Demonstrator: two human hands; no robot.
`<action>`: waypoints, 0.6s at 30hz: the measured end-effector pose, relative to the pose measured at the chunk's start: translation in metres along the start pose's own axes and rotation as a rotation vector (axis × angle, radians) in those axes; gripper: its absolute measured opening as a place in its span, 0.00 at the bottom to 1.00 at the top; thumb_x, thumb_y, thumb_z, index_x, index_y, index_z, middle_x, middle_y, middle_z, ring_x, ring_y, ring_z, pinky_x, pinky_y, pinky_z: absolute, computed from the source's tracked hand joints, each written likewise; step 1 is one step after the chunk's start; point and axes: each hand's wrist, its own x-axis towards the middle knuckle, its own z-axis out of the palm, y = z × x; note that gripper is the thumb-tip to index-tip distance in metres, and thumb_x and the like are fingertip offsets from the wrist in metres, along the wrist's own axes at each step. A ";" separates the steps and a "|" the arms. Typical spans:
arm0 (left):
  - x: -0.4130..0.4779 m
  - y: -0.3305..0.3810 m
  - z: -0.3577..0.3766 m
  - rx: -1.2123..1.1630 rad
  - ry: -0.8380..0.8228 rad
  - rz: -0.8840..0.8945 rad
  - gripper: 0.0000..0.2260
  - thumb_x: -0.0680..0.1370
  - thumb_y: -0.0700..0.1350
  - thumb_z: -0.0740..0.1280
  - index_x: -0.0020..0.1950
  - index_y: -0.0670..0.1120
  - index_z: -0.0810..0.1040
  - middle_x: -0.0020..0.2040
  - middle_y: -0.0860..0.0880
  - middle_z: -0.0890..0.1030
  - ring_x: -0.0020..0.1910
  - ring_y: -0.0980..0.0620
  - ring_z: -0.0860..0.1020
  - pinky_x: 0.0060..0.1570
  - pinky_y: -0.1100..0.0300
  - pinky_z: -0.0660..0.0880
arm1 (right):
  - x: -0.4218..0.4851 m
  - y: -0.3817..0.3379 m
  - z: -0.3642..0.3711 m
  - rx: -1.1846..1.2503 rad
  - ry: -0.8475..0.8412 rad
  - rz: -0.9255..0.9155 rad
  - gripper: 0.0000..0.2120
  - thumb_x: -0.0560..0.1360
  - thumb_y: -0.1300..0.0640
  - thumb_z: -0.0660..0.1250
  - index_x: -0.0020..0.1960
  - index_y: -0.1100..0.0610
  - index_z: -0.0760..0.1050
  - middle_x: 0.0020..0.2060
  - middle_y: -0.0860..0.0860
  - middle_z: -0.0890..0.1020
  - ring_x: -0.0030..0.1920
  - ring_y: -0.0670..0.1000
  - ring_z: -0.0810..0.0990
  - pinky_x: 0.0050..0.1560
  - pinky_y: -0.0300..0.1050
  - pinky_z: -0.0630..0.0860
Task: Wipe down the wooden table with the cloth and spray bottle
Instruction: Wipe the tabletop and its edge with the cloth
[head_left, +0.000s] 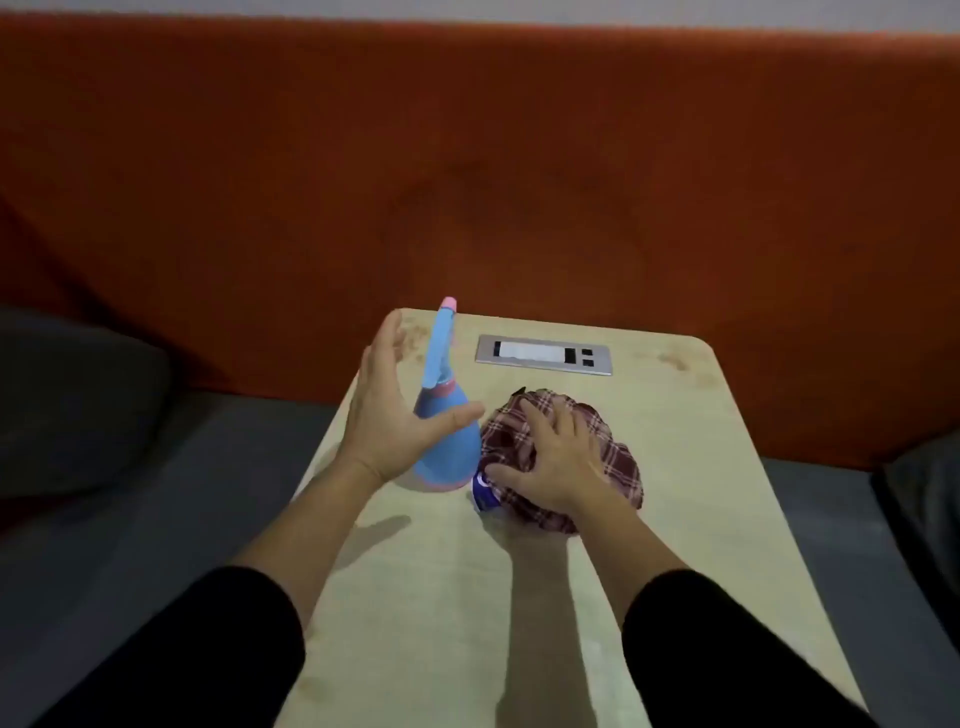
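Observation:
A pale wooden table (675, 519) stretches away from me. On it stands a blue spray bottle (449, 447) with a pink nozzle tip and pink bands. My left hand (387, 410) is open just left of the bottle, fingers spread, thumb reaching across its body without a closed grip. Right of the bottle lies a bunched maroon plaid cloth (618, 457) with a white and blue tag. My right hand (556, 462) rests flat on top of the cloth, fingers spread over it. Black sleeves cover both forearms.
A metal power socket panel (543, 354) is set into the table's far end. An orange upholstered backrest (467, 156) rises behind the table. Grey seat cushions (156, 519) lie on both sides. Faint stains mark the far table corners.

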 end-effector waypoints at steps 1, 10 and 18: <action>0.000 -0.004 0.003 0.001 -0.027 -0.026 0.55 0.61 0.62 0.78 0.79 0.51 0.50 0.77 0.49 0.61 0.74 0.50 0.63 0.70 0.46 0.66 | 0.001 0.004 0.010 -0.044 -0.035 0.031 0.48 0.64 0.27 0.61 0.75 0.40 0.41 0.76 0.57 0.40 0.75 0.62 0.39 0.71 0.61 0.40; 0.025 -0.012 0.030 -0.106 0.005 0.066 0.32 0.75 0.44 0.72 0.75 0.54 0.62 0.61 0.51 0.76 0.48 0.55 0.78 0.48 0.69 0.74 | 0.009 0.024 0.035 -0.401 0.188 -0.039 0.33 0.72 0.30 0.48 0.74 0.39 0.47 0.71 0.57 0.59 0.67 0.61 0.60 0.65 0.59 0.58; 0.019 -0.019 0.032 -0.147 0.085 0.035 0.17 0.79 0.44 0.66 0.66 0.60 0.69 0.47 0.45 0.79 0.43 0.43 0.80 0.41 0.60 0.75 | 0.012 0.020 0.032 -0.387 0.208 0.037 0.26 0.75 0.41 0.54 0.71 0.46 0.59 0.59 0.57 0.68 0.60 0.59 0.65 0.64 0.58 0.58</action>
